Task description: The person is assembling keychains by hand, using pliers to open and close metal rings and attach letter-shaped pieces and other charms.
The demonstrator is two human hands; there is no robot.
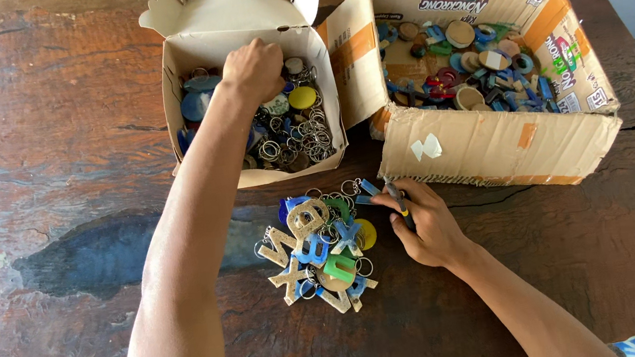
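Head view: left hand (252, 69) clenched inside pale box (261, 176), right hand (424, 226) grasping pliers (395, 195).

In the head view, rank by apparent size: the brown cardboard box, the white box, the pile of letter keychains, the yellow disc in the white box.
1. Brown cardboard box, largest.
2. White box, flaps open, clearly smaller.
3. Pile of letter keychains; it lies nearer the camera, which may enlarge it.
4. Yellow disc, smallest by far.
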